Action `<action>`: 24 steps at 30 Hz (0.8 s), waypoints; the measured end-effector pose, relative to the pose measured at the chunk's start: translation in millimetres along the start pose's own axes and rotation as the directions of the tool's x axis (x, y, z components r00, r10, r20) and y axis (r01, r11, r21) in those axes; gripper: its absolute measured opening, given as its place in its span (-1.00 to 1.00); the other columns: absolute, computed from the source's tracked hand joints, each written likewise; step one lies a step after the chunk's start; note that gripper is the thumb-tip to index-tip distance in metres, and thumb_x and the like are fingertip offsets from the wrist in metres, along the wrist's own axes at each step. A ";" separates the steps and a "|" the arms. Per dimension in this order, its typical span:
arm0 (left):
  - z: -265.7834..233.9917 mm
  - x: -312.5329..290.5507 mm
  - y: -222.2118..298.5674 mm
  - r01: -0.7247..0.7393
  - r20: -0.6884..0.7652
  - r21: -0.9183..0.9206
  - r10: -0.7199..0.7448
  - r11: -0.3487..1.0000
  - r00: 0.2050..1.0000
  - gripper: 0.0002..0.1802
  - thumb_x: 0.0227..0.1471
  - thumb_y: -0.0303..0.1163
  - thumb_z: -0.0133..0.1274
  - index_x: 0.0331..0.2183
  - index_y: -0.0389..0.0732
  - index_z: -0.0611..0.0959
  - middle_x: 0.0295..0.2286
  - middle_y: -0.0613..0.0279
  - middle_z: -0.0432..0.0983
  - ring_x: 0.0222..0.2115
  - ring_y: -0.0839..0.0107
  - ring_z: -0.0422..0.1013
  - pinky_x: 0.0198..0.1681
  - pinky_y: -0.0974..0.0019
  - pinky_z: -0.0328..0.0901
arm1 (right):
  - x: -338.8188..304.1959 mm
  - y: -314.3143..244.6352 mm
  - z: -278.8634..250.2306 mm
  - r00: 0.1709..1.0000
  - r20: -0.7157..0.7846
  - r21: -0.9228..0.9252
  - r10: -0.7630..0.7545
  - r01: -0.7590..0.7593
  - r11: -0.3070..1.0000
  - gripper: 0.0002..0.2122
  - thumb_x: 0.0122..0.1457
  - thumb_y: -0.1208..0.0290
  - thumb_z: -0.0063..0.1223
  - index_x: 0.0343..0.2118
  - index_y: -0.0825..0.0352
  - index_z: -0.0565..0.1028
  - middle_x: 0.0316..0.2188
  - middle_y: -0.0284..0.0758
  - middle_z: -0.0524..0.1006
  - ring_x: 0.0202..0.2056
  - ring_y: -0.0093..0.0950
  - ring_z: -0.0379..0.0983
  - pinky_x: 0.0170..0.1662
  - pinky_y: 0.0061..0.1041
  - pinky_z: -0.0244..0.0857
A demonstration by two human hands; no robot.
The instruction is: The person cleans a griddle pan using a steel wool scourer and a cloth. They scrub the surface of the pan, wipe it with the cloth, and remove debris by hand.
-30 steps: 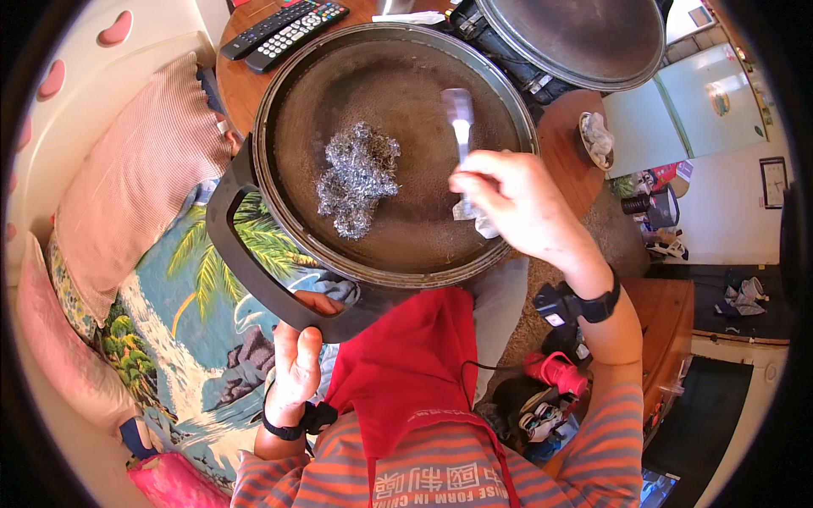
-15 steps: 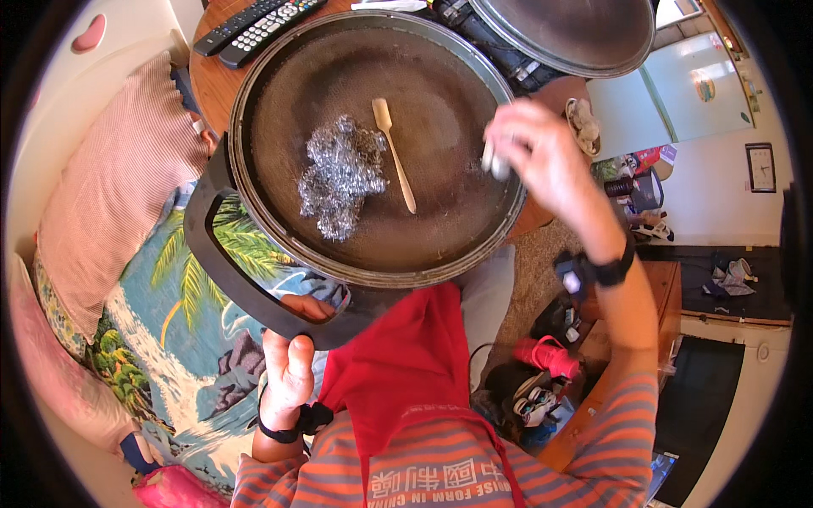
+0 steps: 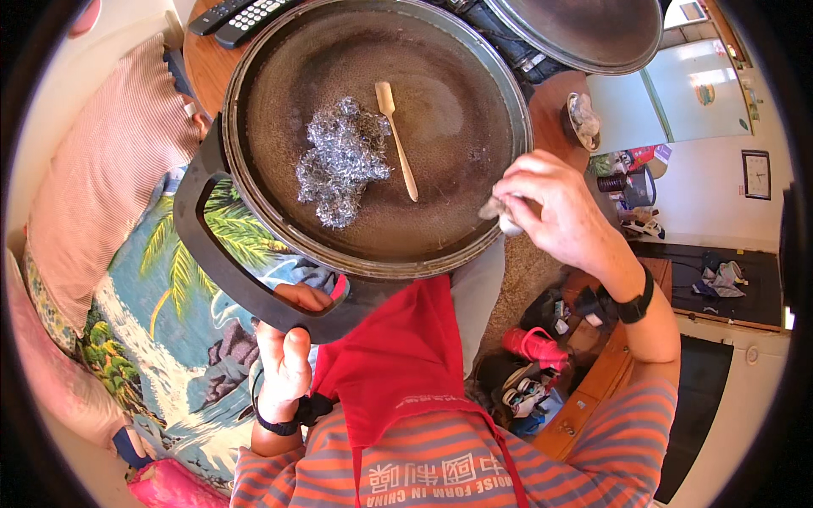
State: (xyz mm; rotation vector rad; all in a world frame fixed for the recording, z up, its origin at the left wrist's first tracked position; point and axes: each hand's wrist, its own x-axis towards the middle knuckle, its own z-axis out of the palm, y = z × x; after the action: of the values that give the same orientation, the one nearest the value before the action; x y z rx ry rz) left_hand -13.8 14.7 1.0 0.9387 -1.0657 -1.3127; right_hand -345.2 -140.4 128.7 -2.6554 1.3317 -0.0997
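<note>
A large round dark pan [image 3: 449, 140] with a wide black handle frame [image 3: 222, 273] is in front of me. My left hand [image 3: 284, 360] is wrapped round the near part of that frame, its fingertips showing through the opening. At the pan's near right rim, my right hand [image 3: 555, 201] pinches a small whitish wad [image 3: 498, 212]; its material I cannot make out. Inside the pan lie a tangled clump of silvery steel wool [image 3: 343, 159] and, right of it, a slim wooden spatula [image 3: 398, 140] with a flat end.
Remote controls [image 3: 254, 21] rest on a round wooden table [image 3: 210, 72] behind the pan. A dark round lid [image 3: 584, 34] stands at the far right, near a small bowl [image 3: 584, 123]. Left are a striped pillow [image 3: 110, 169] and a palm-printed cover [image 3: 186, 339]; right, a wooden drawer unit [image 3: 584, 406].
My right hand has moved nearer and slightly right, bringing the wad from over the pan's inside to its near right rim. My left hand keeps its hold on the handle frame.
</note>
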 end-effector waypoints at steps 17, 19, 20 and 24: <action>0.6 3.3 -8.2 -0.013 0.048 -0.122 0.019 0.992 0.999 -0.47 0.33 0.01 -0.04 -0.18 -0.38 0.46 -0.29 0.10 0.43 -0.28 0.38 0.38 -0.18 0.32 0.28 | -6.6 -36.9 0.5 0.996 -0.068 -0.056 -0.058 0.054 0.997 -0.92 0.11 0.49 0.19 -0.50 0.31 0.57 -0.48 -0.30 0.56 -0.38 -0.35 0.42 -0.22 -0.33 0.31; -1.2 2.5 -11.1 -0.016 0.050 -0.150 0.024 0.989 0.998 -0.47 0.32 0.01 -0.04 -0.18 -0.37 0.45 -0.29 0.09 0.43 -0.28 0.37 0.38 -0.18 0.32 0.28 | -16.2 -67.6 7.5 0.992 -0.114 0.104 -0.062 0.074 0.992 -0.96 0.09 0.56 0.18 -0.39 0.35 0.62 -0.38 -0.27 0.59 -0.28 -0.34 0.45 -0.18 -0.33 0.31; -2.7 2.3 -11.2 -0.010 0.055 -0.149 0.018 0.989 0.998 -0.48 0.33 0.00 -0.04 -0.17 -0.37 0.45 -0.28 0.09 0.43 -0.27 0.36 0.38 -0.17 0.31 0.28 | -18.9 -68.5 6.7 0.997 -0.068 0.088 -0.044 0.050 0.995 -0.88 0.03 0.59 0.20 -0.34 0.33 0.63 -0.30 -0.27 0.60 -0.21 -0.34 0.46 -0.15 -0.33 0.32; -3.8 3.9 -1.6 0.018 0.078 -0.067 -0.013 0.998 0.997 -0.49 0.33 -0.01 -0.04 -0.15 -0.36 0.46 -0.26 0.08 0.44 -0.26 0.37 0.38 -0.15 0.30 0.30 | -6.5 6.8 0.0 0.995 0.003 -0.159 -0.097 0.096 0.983 -0.87 0.02 0.57 0.21 -0.35 0.26 0.65 -0.30 -0.36 0.61 -0.21 -0.35 0.45 -0.11 -0.36 0.30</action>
State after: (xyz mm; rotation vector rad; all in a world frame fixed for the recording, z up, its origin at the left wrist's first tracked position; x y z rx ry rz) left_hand -10.7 10.6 -1.3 0.8525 -1.0681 -1.3991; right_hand -354.4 -139.2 127.5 -2.8536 1.2615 -0.0117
